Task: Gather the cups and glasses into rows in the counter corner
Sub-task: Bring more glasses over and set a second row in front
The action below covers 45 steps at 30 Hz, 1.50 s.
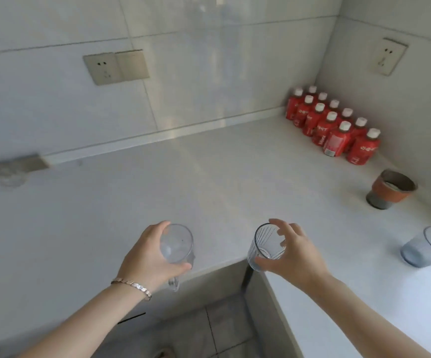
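Note:
My left hand (146,257) grips a clear glass mug (176,244) with a handle that hangs below it, held above the front edge of the white counter (209,177). A ribbed clear glass (267,245) is in my right hand (291,251), fingers over its rim, just above the inner corner of the counter's edge. On the right stretch of counter stand a brown and grey ceramic cup (389,188) and a blue-grey tinted glass (428,246), apart from each other.
Several red bottles with white caps (334,125) fill the back right corner in two rows. Wall sockets (116,67) sit on the back wall and the right wall. A blurred clear object (0,177) lies at the far left. Tiled floor (209,332) shows below.

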Motion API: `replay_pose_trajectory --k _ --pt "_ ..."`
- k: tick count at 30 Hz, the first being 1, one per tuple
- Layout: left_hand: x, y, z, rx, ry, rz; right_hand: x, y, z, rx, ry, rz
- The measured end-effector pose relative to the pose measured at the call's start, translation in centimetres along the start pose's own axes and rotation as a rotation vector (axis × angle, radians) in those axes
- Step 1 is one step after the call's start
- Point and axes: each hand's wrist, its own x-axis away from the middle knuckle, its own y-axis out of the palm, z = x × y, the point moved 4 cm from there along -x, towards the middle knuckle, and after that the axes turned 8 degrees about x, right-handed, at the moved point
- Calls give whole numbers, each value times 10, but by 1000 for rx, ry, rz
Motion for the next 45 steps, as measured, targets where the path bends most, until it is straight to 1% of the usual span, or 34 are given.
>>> replay_pose_trajectory --k 5,8,13,19,25,33,39,45 --pt "39 -83 -88 77 -125 168 3 44 -125 2 -225 -62" --pt "59 -134 -147 91 -184 241 7 82 -196 -4 -310 -113" --pt "84 -224 -246 77 -247 314 18 155 -313 -9 -377 -185" --pt "97 -307 -331 29 -301 317 18 219 -416 -60 -418 -214" --pt "66 -354 -385 26 -345 290 -9 254 -485 -85 -433 -214" --pt "-46 -407 -427 -7 -402 256 -86 290 -550 -75 -440 -230" --pt "-140 -439 -439 -87 -360 211 -126 312 -592 -48 -450 -249" --pt "-217 -443 -454 -217 -323 99 -142 332 -612 -68 -372 -243"
